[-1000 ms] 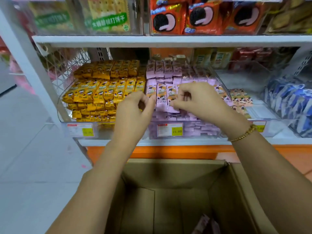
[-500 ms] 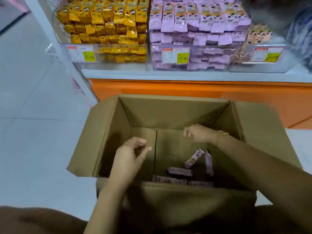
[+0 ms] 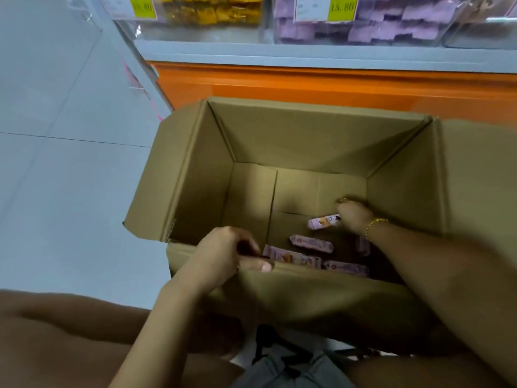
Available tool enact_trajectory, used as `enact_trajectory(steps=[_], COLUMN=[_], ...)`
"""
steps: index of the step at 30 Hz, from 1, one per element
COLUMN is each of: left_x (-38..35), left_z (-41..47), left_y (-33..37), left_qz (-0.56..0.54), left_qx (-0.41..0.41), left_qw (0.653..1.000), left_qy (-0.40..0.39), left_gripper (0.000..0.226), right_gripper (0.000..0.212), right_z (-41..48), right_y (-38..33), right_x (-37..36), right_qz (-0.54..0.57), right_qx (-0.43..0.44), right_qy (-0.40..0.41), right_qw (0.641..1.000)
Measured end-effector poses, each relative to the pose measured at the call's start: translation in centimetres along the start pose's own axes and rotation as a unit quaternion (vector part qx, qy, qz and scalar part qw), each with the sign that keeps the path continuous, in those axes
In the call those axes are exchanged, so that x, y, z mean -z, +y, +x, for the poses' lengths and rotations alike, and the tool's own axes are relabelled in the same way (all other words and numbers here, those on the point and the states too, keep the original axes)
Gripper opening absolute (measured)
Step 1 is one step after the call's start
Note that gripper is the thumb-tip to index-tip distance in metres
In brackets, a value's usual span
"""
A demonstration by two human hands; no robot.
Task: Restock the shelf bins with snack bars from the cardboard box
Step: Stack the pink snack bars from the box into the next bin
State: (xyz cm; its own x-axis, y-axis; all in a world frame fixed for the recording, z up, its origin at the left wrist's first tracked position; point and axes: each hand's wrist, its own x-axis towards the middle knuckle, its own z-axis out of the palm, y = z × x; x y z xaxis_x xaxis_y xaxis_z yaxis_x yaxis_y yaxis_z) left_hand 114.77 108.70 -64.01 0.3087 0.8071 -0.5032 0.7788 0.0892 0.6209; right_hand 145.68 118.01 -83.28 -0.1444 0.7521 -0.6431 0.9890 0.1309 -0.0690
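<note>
The open cardboard box [image 3: 307, 135] stands on the floor below the shelf. Several purple snack bars lie on its bottom, among them one [image 3: 312, 244] in the middle and another [image 3: 347, 268] by the near wall. My right hand [image 3: 352, 217] is deep inside the box, its fingers pinching the end of a raised purple snack bar [image 3: 324, 222]. My left hand [image 3: 223, 253] grips the box's near wall, fingers curled inside and thumb along the top edge. The clear bin of purple bars [image 3: 363, 29] sits on the shelf above.
A bin of yellow packs [image 3: 212, 12] stands left of the purple bin, both with price labels. Below the white shelf edge [image 3: 307, 53] runs an orange base panel [image 3: 307, 85]. Pale floor tiles [image 3: 70, 177] stretch to the left. My knees fill the bottom of the view.
Both hands left the shelf bin and dropped into the box as my view tilted down. My right hand took hold of a purple bar; my left hand gripped the near wall.
</note>
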Motion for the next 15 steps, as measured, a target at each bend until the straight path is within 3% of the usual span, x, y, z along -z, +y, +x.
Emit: enact_trajectory(steps=[4,9,11,15], left_x=[0.0,0.0,0.0,-0.1], left_z=[0.3,0.0,-0.1,-0.2], left_y=[0.2,0.4,0.5,0.5], left_qz=[0.014,0.004,-0.002,-0.011], left_qx=[0.008,0.012,0.013,0.019], left_qw=[1.0,1.0,1.0,1.0], left_qy=[-0.012,-0.014,-0.014,-0.007], left_gripper=[0.028,0.032,0.03,0.031], right_gripper=[0.041,0.106,0.106,0.083], right_z=[-0.4,-1.3,-1.1,-0.7], right_y=[-1.6,-3.1,-3.2,-3.6], right_x=[0.1,-0.3,-0.8,-1.3], right_qz=[0.09,-0.004,-0.022,0.005], right_qx=[0.051,0.077,0.071,0.061], right_qy=[-0.004,-0.056,-0.052,0.008], right_qw=[0.995,0.995,0.996,0.998])
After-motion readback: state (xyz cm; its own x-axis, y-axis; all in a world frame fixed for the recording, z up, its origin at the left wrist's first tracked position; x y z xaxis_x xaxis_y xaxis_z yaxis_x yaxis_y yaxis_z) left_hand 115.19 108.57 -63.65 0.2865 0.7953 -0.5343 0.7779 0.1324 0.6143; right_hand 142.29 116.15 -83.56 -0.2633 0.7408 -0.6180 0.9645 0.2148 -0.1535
